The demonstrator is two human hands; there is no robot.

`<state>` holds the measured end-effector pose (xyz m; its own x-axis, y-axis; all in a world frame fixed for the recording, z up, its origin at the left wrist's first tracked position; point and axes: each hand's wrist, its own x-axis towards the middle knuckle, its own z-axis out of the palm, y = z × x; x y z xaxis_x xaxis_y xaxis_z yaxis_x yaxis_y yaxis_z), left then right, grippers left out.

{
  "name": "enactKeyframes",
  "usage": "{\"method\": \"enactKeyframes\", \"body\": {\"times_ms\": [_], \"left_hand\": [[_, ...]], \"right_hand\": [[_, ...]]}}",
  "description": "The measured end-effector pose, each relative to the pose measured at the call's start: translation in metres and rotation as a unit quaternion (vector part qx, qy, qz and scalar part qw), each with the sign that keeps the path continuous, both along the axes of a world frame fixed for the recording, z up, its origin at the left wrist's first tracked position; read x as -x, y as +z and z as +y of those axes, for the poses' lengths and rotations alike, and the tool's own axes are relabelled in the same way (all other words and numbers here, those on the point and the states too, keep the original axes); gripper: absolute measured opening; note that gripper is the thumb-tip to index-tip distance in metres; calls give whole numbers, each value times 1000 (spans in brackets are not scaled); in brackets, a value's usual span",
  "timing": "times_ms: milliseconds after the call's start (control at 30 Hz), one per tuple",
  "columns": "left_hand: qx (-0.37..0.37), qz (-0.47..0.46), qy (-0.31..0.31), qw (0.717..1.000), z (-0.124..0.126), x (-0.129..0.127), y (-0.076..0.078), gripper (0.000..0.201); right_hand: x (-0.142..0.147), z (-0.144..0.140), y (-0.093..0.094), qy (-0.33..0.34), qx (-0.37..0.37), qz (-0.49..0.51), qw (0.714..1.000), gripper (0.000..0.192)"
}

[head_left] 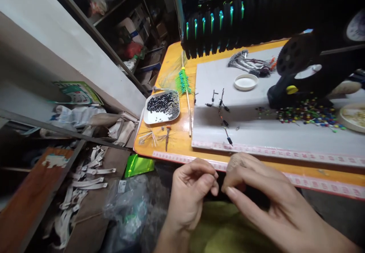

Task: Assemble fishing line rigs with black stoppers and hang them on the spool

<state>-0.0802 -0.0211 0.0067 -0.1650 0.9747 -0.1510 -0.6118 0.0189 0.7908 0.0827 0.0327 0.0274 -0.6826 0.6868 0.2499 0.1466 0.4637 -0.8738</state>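
Observation:
Just in front of the table's near edge, my left hand (pixel 189 194) is closed in a pinch, thumb against curled fingers. Facing it a short gap away, my right hand (pixel 264 198) also pinches, thumb and forefinger together. Anything between the fingertips is too fine to make out. Beyond them on a grey board (pixel 256 131) lie several small dark pieces with black barrel-like ends (pixel 226 123). To the left, a white tray (pixel 152 118) holds many short black tubes (pixel 162 103) and small metallic bits.
A stick wrapped in green strands (pixel 182 82) lies beside the board. Behind stand a small white dish (pixel 245 82), a wire bundle (pixel 245 63), colourful beads (pixel 308 112) and a dark machine (pixel 296 59). Measuring tape (pixel 176 157) runs along the edge. Shelves and plastic bags (pixel 128 207) fill the left.

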Motion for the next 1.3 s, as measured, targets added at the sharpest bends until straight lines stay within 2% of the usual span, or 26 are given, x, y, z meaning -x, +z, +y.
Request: {"method": "enactKeyframes", "body": {"times_ms": [167, 333, 700, 1300], "left_hand": [[17, -83, -15, 996, -3, -10, 4, 10], [24, -124, -37, 991, -3, -8, 4, 22], [13, -129, -66, 989, -5, -9, 0, 24], [7, -106, -76, 991, -5, -9, 1, 25]], "right_hand": [[4, -2, 7, 17, 73, -1, 997, 23], [6, -2, 12, 3, 58, -13, 998, 22], [8, 0, 14, 13, 76, -74, 994, 14], [5, -4, 8, 17, 93, -82, 992, 20]]}}
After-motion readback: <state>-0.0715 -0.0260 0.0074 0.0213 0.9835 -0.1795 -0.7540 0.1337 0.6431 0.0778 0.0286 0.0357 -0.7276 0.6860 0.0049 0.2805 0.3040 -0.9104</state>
